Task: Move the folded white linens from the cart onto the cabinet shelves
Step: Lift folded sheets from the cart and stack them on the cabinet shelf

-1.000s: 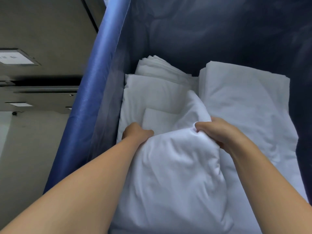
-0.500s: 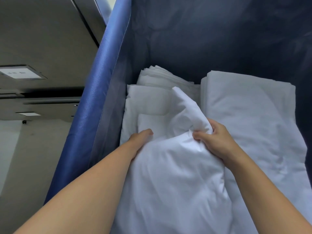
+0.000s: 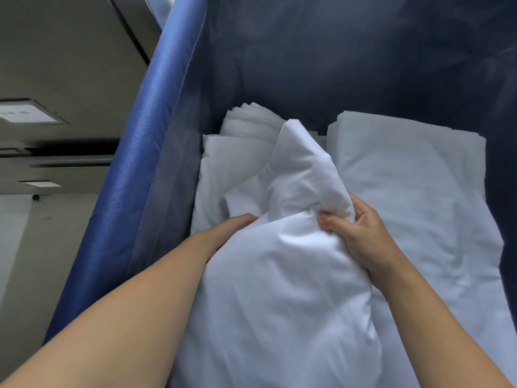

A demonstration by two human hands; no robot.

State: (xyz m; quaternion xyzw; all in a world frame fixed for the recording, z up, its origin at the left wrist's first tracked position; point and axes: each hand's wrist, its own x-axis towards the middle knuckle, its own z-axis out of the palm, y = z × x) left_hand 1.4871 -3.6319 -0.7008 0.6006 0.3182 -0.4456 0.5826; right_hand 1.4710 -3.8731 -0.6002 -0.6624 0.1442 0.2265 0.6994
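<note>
Linen (image 3: 279, 289) lies bunched in the cart (image 3: 156, 152), its long axis running from the person toward the far wall, between both hands. Right hand (image 3: 361, 233) clutches a gathered fold near its far end; left hand (image 3: 229, 231) presses its left flank, fingers hidden, grip unclear. Folded stacks (image 3: 405, 177) rest alongside.

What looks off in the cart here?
The linen held in both hands is bunched and creased, a loose peak sticking up, unlike the flat folded stack beside it. The right hand grips a wad; the left hand is partly hidden under it.
</note>
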